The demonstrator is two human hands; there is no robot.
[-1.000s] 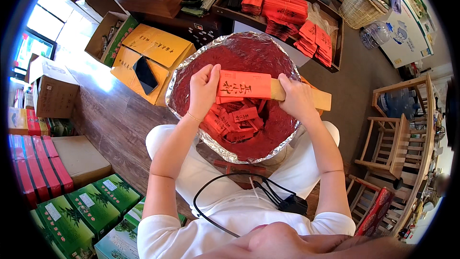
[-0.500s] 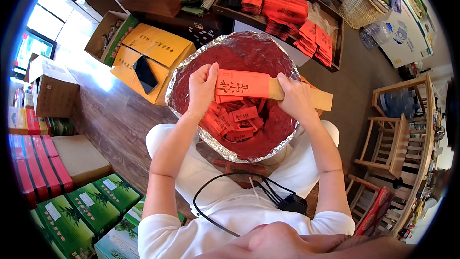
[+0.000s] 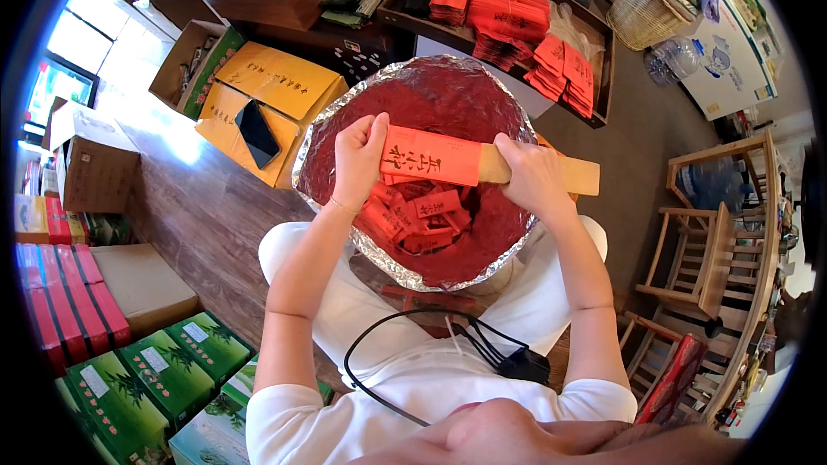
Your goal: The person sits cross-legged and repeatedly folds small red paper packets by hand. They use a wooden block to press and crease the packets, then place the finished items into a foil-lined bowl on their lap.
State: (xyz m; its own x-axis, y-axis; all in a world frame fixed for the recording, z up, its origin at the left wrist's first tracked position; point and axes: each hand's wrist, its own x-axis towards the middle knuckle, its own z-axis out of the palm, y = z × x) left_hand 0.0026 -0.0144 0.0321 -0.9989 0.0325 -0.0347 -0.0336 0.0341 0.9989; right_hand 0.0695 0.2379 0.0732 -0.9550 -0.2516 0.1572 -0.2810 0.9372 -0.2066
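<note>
My left hand (image 3: 357, 159) is closed on the left end of a flat red paper packet (image 3: 431, 155) with dark lettering. From the packet's right end a flat wooden slat (image 3: 580, 176) sticks out, partly inside the paper. My right hand (image 3: 530, 174) grips this slat near the packet's edge. Both hands are above a large round basin with a foil-covered rim (image 3: 412, 279) and a dark red inside, held between my knees. Small filled red packets (image 3: 438, 204) lie heaped at its bottom, partly hidden by the packet above.
Beyond the basin, a wooden tray (image 3: 607, 77) holds stacks of flat red packets (image 3: 508, 13). A phone (image 3: 258, 133) lies on yellow boxes (image 3: 280, 77) at the left. Green boxes (image 3: 168, 370) stand near left, wooden chairs (image 3: 689, 258) at right. A black cable (image 3: 366, 331) loops across my lap.
The packet and slat tilt slightly more downward to the right. Both hands keep their grip, and the view has shifted a little.
</note>
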